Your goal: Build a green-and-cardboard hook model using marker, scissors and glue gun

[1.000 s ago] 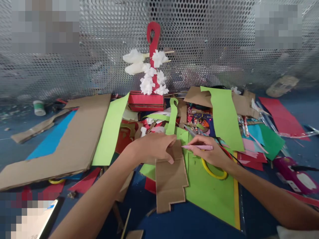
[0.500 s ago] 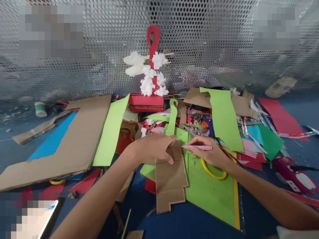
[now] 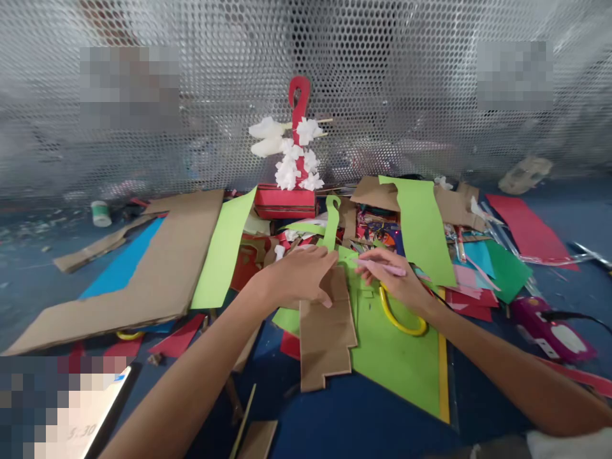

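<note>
My left hand (image 3: 306, 274) lies over the top of a notched brown cardboard piece (image 3: 327, 344), thumb and fingers spread apart, pressing on it rather than wrapped round it. Under the cardboard is a light green paper sheet (image 3: 401, 370) with a yellow strip along its right side. My right hand (image 3: 392, 271) grips a pink pen (image 3: 385, 266), its tip pointing left over the green sheet near the cardboard's upper right corner. Just below that hand rest yellow-handled scissors (image 3: 404, 324), their blades hidden. A curled green paper strip (image 3: 331, 223) stands beyond my left hand.
A red hook-shaped stand (image 3: 299, 105) with white paper flowers rises from a red box (image 3: 285, 203) by the perforated silver wall. Large bent cardboard (image 3: 186, 255) lies left, a purple glue gun (image 3: 549, 328) right, a phone (image 3: 102, 408) lower left. Paper scraps surround the hands.
The pen tip has lifted away from the cardboard's edge and moved slightly up. My left hand has loosened a little, its fingers further apart. The whole view has shifted slightly.
</note>
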The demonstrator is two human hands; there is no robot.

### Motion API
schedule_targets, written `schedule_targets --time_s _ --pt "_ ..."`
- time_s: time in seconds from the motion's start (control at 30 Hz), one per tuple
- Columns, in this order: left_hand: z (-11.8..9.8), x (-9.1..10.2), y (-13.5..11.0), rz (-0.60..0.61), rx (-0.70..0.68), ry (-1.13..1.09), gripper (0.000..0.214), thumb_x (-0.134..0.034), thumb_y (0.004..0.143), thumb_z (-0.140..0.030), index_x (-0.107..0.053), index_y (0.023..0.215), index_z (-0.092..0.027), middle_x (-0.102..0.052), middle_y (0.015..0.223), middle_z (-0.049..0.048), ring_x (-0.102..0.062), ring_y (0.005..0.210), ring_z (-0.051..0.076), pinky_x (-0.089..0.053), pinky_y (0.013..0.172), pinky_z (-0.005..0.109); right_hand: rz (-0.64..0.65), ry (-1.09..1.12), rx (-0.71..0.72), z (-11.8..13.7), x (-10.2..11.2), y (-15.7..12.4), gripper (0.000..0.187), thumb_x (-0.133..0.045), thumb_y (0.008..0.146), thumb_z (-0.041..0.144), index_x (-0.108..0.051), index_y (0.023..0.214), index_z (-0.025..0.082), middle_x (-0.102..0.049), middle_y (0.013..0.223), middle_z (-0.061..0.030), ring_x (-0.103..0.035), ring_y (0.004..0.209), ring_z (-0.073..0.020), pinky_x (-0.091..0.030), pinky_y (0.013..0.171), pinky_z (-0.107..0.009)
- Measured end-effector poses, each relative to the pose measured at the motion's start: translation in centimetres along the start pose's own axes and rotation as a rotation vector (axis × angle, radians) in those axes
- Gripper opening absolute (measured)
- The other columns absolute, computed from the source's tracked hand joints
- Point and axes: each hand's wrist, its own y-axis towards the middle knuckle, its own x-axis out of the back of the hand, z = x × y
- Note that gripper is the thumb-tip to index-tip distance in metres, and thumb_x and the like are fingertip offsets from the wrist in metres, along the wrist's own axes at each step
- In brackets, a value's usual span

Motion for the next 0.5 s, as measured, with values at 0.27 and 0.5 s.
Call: schedule_targets --time_s 0.27,0.5 --pt "0.2 -0.7 0.2 -0.048 -0.005 0.029 0.066 -0.08 0.069 -0.061 -0.058 0.111 -0.015 -0.064 0.116 0.016 -0.058 0.109 0.037 -0.043 0.084 0.037 0.196 -0.232 0.075 0.6 -0.3 -0.5 0.034 -0.066 0.095 0.054 -0.053 0.095 0.022 -0.072 0.093 -0.0048 -0.069 0.08 -0.0196 -0.055 0.071 -0.034" --pt "2.7 0.0 -1.4 -0.033 0.028 -0.325 0.034 -0.058 0.09 -0.052 -0.056 0.091 -0.019 -0.062 0.089 0.0038 -0.058 0.08 0.02 -0.038 0.065 0.029 0.407 -0.352 -0.009 3.0 -1.0 -1.0 0.04 -0.08 0.083 0.045 -0.049 0.095 0.023 -0.068 0.091 -0.0009 -0.062 0.079 -0.018 -0.045 0.068 -0.029"
